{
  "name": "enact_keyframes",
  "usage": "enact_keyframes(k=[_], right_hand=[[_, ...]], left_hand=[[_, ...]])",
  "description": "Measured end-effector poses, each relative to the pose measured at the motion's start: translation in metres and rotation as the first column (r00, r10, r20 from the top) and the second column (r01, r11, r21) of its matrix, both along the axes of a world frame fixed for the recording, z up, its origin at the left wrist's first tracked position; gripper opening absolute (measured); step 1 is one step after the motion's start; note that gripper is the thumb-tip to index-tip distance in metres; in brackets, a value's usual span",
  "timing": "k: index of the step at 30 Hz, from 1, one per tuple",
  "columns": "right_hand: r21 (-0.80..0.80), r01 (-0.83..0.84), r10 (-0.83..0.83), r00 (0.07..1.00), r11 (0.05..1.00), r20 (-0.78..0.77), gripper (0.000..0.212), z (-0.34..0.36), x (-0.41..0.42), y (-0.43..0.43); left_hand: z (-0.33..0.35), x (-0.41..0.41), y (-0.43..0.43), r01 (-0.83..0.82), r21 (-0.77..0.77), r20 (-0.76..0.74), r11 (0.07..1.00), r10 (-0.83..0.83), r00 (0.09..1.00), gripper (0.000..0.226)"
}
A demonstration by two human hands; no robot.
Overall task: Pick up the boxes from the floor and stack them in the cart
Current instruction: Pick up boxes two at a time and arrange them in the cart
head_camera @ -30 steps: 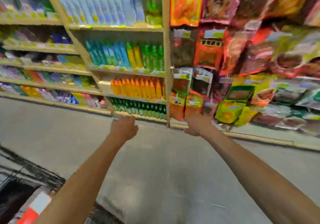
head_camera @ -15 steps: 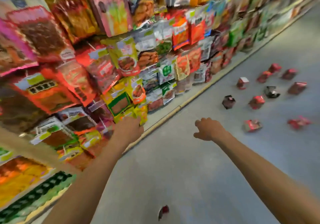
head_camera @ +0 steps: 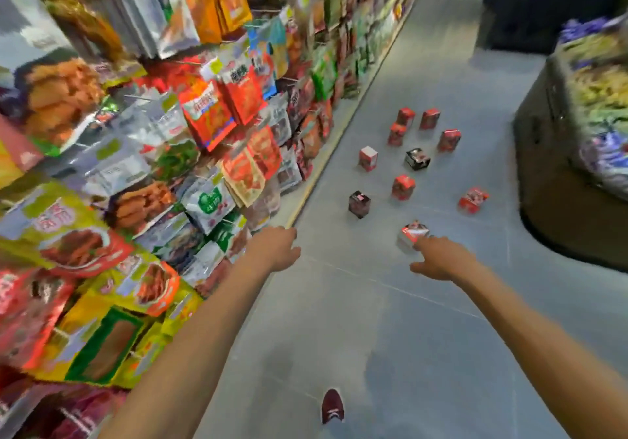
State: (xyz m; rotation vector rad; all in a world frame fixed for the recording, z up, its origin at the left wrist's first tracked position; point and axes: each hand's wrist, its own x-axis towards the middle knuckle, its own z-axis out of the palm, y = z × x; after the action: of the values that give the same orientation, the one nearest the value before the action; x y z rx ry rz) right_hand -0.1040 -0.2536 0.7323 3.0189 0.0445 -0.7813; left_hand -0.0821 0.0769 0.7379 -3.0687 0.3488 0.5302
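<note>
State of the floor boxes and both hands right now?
Nearest red-and-white cardboard box: on floor, tipped over.
Near black cardboard box: on floor, upright.
Middle red cardboard box: on floor, upright.
Rightmost red cardboard box: on floor, lying tilted.
Left hand: empty, fingers loosely curled.
Right hand: empty, fingers spread, out toward the nearest box.
Cart: not in view.

Both outstretched: left hand (head_camera: 277, 248) loosely curled, right hand (head_camera: 441, 259) relaxed.

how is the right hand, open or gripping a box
Open: the right hand reaches with spread fingers toward the nearest red box, holding nothing.
</note>
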Motion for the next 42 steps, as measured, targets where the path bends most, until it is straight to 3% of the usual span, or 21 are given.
enact_keyframes(k=[4,11,26,36,42], right_hand=[[-0.007,0.15,-0.15,0.988,0.989,-0.025,0.056,-0.011,0.038,-0.034],[-0.06,0.232,-0.237,0.967,0.971,-0.089,0.056,-0.046,0.124,-0.088],[-0.044,0.284,-0.287,0.938,0.958,-0.196,0.048,-0.117,0.36,-0.192],[-0.049,0.372,-0.368,0.873,0.927,-0.32,0.054,-0.174,0.447,-0.193],[-0.039,0.49,-0.471,0.809,0.871,-0.351,0.052,-0.241,0.507,-0.181]], left_hand=[[-0.016,0.076,-0.038,0.14,0.013,-0.031,0.99,-0.14,0.99,0.045],[-0.052,0.201,-0.099,0.281,0.031,-0.137,0.959,-0.274,0.952,0.049],[-0.114,0.45,-0.218,0.238,0.07,-0.254,0.969,-0.213,0.944,0.047],[-0.174,0.564,-0.231,0.386,0.08,-0.369,0.919,-0.332,0.868,0.051],[-0.253,0.641,-0.232,0.457,0.092,-0.42,0.885,-0.382,0.823,0.049]])
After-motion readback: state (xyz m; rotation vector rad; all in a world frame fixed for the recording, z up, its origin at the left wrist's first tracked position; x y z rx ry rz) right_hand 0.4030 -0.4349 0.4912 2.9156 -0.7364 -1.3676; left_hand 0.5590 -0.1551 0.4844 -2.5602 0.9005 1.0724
